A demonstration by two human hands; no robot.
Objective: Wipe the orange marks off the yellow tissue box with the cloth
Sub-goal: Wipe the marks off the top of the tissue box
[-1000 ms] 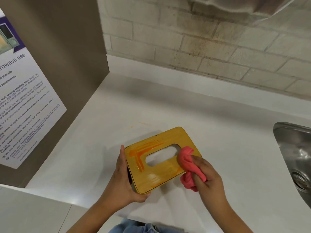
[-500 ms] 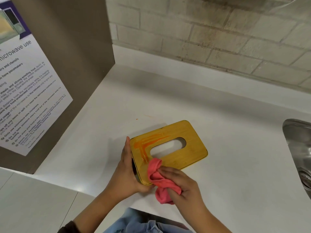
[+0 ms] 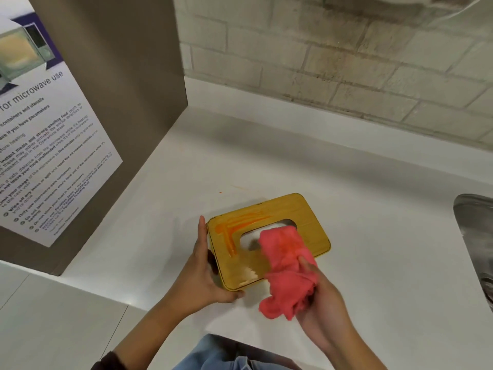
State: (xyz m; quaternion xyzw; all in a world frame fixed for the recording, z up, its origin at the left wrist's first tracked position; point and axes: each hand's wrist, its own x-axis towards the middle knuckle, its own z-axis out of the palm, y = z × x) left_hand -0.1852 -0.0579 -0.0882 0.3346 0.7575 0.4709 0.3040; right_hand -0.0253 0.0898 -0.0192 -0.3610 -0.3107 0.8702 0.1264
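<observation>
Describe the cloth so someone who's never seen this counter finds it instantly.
On the white counter, left of the steel sink, lies a yellow tissue box. The cloth drapes over its right half, bunched in the right hand: the only pink, crumpled thing there.

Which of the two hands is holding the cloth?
The right hand: it grips the pink cloth against the top of the yellow tissue box, while the left hand only holds the box's end.
</observation>
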